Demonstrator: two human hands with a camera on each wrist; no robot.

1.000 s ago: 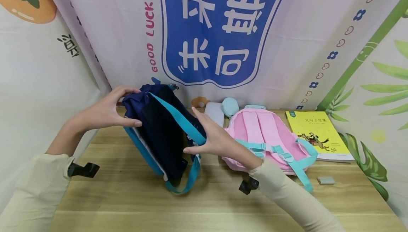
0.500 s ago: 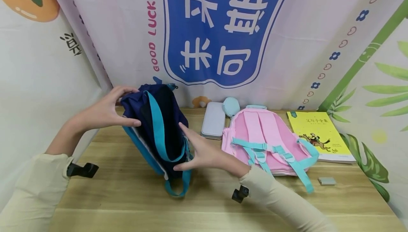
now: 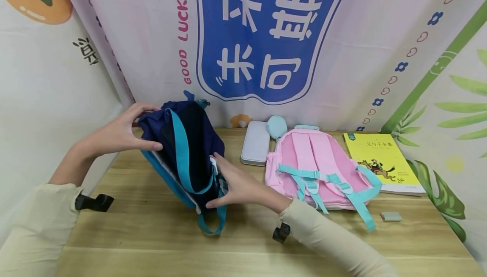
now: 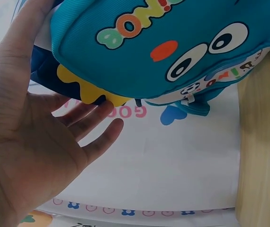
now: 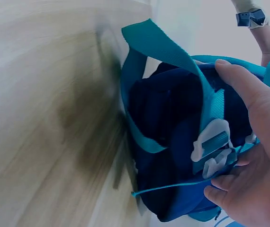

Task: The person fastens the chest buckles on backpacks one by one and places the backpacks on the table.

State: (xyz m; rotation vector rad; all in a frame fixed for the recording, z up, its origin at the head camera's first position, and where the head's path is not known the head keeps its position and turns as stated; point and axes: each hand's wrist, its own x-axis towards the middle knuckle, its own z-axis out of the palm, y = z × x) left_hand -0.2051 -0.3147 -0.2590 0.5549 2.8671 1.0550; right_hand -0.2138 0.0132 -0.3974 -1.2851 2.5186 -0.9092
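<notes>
Right hand [image 3: 245, 184]: lower and farther left than a second ago, having let the wide teal webbing strap [image 3: 182, 154] drop across the backpack; thumb and fingers stand wide apart at the bag's right side, and whether they grip cannot be told.
Left hand [image 3: 123, 133]: almost unmoved, a broad C with thumb in front and fingers behind, holding the upper left edge of the navy-and-teal fabric backpack [image 3: 199, 150].
Navy backpack: left of centre on the pale wood-grain table [image 3: 152, 243], tilted, back panel upward; contents hidden.
Pink backpack: the pink fabric backpack with mint straps [image 3: 331, 158] lies straps up, right of centre; contents hidden.
Small things: a flat pale-lilac case [image 3: 255, 143] and a round light-blue pouch [image 3: 276, 127] at the far side; a yellow paperback book [image 3: 384, 173] far right, a small grey block [image 3: 391, 216] nearer.
Room and edges: wood stretches nearer than both bags; the table's right edge slants beyond the block.
Hard to see: left fingertips behind the bag in the head view; near table edge cut off.
</notes>
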